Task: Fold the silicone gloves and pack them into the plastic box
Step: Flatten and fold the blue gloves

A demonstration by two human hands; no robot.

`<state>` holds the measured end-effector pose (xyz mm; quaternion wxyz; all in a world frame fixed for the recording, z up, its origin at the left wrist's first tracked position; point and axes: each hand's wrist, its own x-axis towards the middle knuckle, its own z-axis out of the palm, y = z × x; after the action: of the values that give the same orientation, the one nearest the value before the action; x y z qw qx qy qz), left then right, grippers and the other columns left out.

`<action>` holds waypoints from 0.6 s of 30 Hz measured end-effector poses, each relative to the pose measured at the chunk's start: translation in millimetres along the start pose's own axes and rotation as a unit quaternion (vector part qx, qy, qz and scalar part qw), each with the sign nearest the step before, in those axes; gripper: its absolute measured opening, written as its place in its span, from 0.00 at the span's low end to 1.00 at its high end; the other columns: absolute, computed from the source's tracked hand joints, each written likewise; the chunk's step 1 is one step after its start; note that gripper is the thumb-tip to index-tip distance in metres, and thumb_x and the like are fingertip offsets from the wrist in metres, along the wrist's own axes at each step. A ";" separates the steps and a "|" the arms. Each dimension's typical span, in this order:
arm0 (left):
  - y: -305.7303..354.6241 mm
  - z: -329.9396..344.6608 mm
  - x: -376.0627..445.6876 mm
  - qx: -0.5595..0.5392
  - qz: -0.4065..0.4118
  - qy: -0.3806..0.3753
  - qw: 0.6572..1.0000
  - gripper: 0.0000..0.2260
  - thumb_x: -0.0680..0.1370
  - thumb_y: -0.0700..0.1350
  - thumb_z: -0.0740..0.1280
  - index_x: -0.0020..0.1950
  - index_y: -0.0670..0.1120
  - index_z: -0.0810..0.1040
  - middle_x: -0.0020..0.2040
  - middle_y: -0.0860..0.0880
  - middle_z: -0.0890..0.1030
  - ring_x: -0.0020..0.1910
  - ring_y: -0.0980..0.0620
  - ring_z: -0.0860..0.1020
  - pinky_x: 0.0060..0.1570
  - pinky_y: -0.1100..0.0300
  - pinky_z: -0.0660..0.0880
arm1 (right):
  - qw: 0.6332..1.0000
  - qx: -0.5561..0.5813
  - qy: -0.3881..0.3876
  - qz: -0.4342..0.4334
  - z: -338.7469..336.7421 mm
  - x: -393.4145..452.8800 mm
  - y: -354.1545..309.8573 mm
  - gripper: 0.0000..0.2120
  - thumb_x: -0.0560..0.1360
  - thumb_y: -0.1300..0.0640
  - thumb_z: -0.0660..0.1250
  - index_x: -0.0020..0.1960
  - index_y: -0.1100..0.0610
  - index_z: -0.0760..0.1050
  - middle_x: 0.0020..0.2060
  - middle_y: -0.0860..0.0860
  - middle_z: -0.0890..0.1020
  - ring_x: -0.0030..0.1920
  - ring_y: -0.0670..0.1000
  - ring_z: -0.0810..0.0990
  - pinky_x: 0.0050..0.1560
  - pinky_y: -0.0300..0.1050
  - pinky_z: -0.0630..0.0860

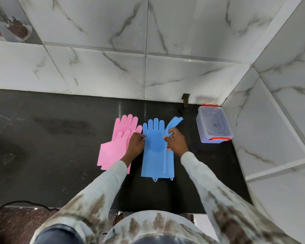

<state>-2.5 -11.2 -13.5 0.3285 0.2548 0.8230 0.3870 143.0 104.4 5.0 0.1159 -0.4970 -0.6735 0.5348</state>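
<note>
Both hands are sitting on the blue gloves (154, 147): left hand (135, 143) pinching the left edge, right hand (176, 140) gripping the half-folded second glove. Gloves are lying lengthwise, near to far on the bench (60, 147). Plastic box (213, 124), lid on, is waiting far right, nearer the right hand.

Two pairs of gloves lie side by side on the tabletop (60, 155): one pair (113, 147) left, the other pair (155, 159) right. The box (213, 125) sits farther right, by the wall (271, 120).
</note>
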 end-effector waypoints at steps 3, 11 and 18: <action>-3.7 -2.9 2.8 -0.055 -0.016 -0.007 0.998 0.15 0.89 0.39 0.57 0.59 0.29 0.80 0.56 0.33 0.82 0.56 0.35 0.81 0.60 0.44 0.80 | 0.994 -0.072 -0.088 -0.003 36.8 -3.7 -16.4 0.18 0.83 0.54 0.70 0.69 0.57 0.70 0.53 0.61 0.82 0.53 0.61 0.86 0.54 0.54 0.87; -0.9 -5.0 4.7 0.016 -0.001 0.003 1.000 0.13 0.85 0.42 0.68 0.60 0.32 0.83 0.59 0.36 0.84 0.59 0.37 0.83 0.66 0.44 0.78 | 0.983 -0.170 0.068 0.012 35.8 -8.7 11.6 0.09 0.83 0.56 0.65 0.60 0.58 0.77 0.57 0.52 0.80 0.57 0.54 0.82 0.61 0.50 0.80; -0.9 4.5 4.4 0.079 0.029 0.029 0.996 0.13 0.84 0.42 0.68 0.65 0.35 0.78 0.66 0.40 0.79 0.65 0.42 0.79 0.70 0.49 0.75 | 0.982 -0.137 0.069 0.108 8.4 -14.1 45.1 0.14 0.83 0.50 0.68 0.59 0.61 0.80 0.55 0.55 0.86 0.58 0.59 0.85 0.64 0.52 0.79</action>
<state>-2.2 -6.6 -17.9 0.2720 0.2926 0.8522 0.3379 168.5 85.1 -30.7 0.0343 -0.6134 -0.6735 0.4111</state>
